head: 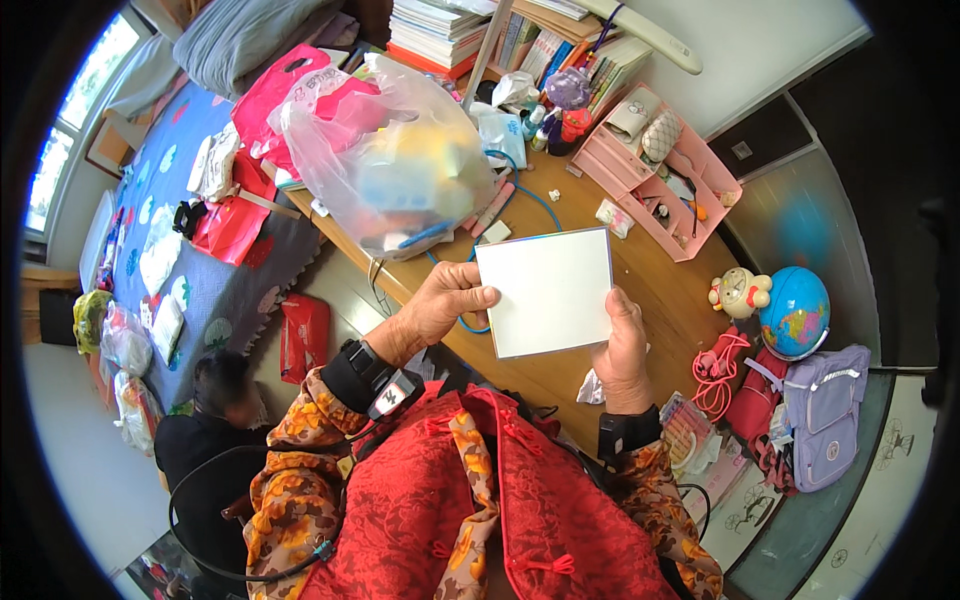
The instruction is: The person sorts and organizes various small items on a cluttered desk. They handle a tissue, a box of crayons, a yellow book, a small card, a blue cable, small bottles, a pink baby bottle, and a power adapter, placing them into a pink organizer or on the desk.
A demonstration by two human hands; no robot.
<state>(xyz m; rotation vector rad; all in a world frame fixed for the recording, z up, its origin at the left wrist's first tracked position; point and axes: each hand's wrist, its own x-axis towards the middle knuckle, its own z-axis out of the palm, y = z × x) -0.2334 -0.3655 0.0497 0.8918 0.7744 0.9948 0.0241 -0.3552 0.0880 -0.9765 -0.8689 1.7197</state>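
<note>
Between my two hands is a flat white rectangular board or booklet (546,296) with thin coloured edges, its blank face turned up. My left hand (450,296) grips its left side, thumb on top. On the opposite side, my right hand (624,349) holds the lower right edge, with the thumb along it. The board is above a wooden desk (555,382). Beyond my left hand stands a bulging translucent plastic bag (405,180) with coloured items inside. A blue cable (536,196) runs across the desk and passes behind the board.
A pink organizer box (697,240) holds small items at the desk's far right. Nearby are a cream clock (739,292), a globe (795,311) and a purple backpack (829,427). Books (551,56) line the back. Another person (214,435) is low at the left, beside a bed (217,285).
</note>
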